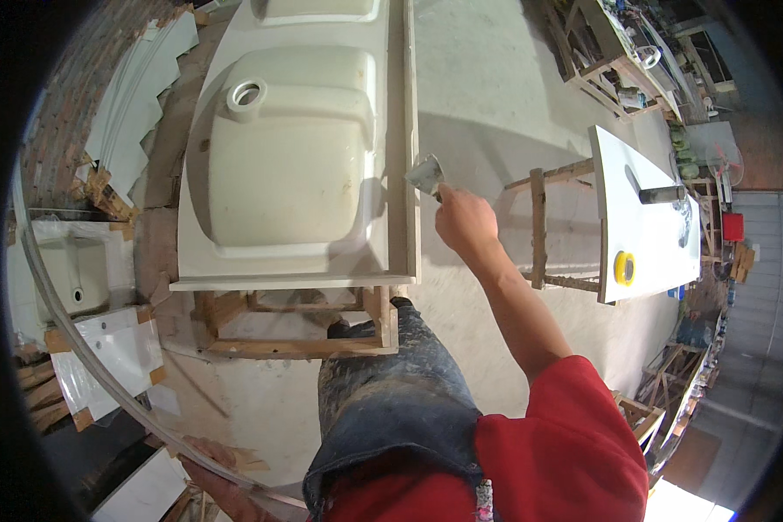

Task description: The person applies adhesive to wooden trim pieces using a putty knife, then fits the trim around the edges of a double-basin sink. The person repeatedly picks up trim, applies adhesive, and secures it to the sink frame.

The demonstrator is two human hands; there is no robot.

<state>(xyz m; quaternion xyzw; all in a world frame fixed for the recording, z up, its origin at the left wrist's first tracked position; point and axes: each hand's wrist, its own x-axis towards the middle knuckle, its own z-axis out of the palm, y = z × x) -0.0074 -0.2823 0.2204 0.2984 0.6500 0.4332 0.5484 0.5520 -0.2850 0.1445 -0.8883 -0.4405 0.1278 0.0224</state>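
Raised ahead of me, my right hand [466,222] is closed round the handle of a putty knife [425,175]. Its wide grey blade points up and left, by the right edge of a long pale mould [287,143]. I cannot tell whether the blade touches that edge. The mould has a raised, rounded basin shape with a ring-shaped drain hole [247,92]. A wooden stand [300,346] supports it at my end. At the lower left, a dim reddish-brown shape beside a hose may be my left hand [220,474]; no fingers can be made out.
On the right, a white slab [644,226] on a wooden frame carries a yellow tape roll [624,268] and a dark cylinder [662,195]. A grey hose [70,326] curves down the left side, past wrapped white basins [109,357]. A cluttered workbench [622,56] stands at the far right.
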